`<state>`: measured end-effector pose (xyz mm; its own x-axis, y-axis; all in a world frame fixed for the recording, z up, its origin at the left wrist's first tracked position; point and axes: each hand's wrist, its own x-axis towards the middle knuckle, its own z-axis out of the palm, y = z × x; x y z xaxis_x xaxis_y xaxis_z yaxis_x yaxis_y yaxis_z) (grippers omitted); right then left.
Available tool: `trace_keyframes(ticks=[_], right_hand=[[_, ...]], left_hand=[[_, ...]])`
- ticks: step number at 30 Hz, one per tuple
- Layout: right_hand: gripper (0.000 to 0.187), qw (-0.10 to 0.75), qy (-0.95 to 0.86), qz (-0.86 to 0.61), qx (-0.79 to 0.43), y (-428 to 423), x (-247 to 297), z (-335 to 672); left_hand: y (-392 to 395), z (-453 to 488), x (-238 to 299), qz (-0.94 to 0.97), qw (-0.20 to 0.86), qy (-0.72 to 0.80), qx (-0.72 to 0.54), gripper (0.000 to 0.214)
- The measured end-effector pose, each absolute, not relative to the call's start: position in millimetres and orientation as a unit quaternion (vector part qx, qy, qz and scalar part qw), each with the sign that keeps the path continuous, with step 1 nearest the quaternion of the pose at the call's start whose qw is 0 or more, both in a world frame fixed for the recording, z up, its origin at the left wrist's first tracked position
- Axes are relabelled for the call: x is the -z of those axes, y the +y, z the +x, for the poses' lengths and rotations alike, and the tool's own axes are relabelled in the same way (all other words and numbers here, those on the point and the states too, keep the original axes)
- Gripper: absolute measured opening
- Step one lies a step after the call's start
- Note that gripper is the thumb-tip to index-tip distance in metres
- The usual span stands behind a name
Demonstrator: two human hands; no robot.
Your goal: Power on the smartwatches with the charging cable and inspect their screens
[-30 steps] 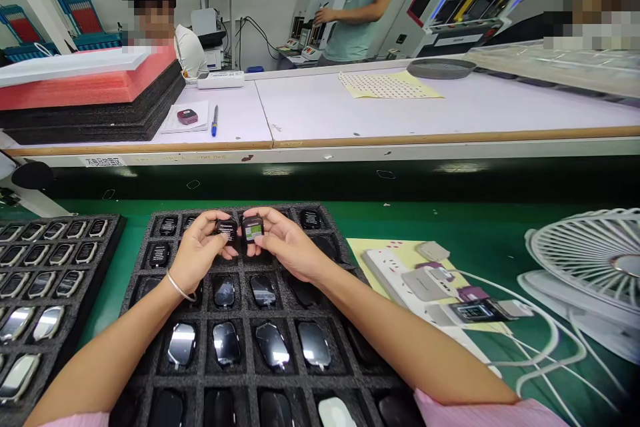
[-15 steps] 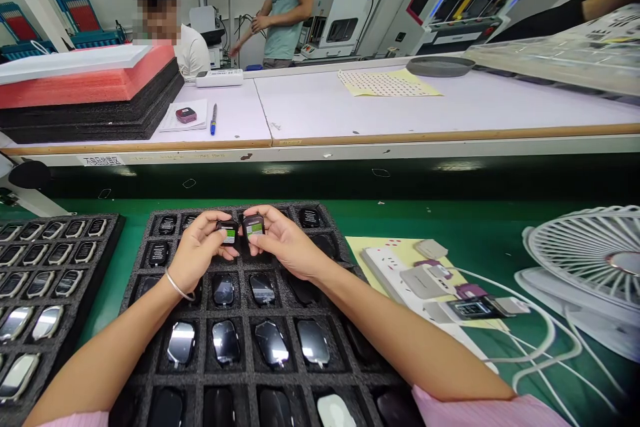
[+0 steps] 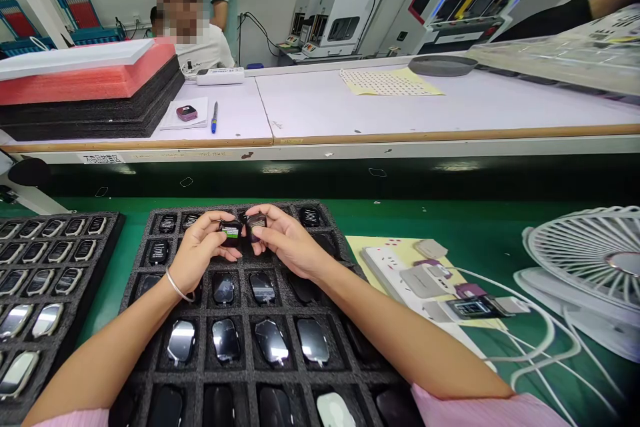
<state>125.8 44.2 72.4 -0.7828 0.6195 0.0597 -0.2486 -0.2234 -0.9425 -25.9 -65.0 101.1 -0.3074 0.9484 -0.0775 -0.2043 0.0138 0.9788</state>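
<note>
Between thumb and fingers, my left hand [image 3: 204,241] holds a small black watch-like device [image 3: 231,232] whose screen shows green and white. Close beside it, my right hand [image 3: 280,237] pinches a second dark device [image 3: 256,223]; its face looks dark and the thumb covers part of it. The two devices are held side by side over the far part of a black foam tray [image 3: 197,310]. Dark glossy pieces [image 3: 226,340] lie in the tray's compartments, and one white piece [image 3: 335,409] lies near the front.
Another foam tray [image 3: 119,230] with framed pieces lies at left. On the right are a power strip [image 3: 385,270], cables and a white fan [image 3: 590,260]. A raised shelf [image 3: 320,110] behind carries stacked foam [image 3: 90,83], a pen [image 3: 214,117] and a sticker sheet [image 3: 390,83]. People are beyond it.
The device in my right hand has turned, and its green-and-white screen now looks dark. My left hand has barely moved. Beyond the shelf, the standing person has moved left and the other has shifted right.
</note>
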Motion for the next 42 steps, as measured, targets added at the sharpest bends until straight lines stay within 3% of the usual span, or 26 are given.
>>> trace_keyframes(ticks=[42], right_hand=[[0.036,0.282,-0.569,-0.145,-0.759,43.3,-76.8,128.6]], left_hand=[[-65.9,-25.1,-101.6,0.363,0.449,0.544,-0.609,0.033]])
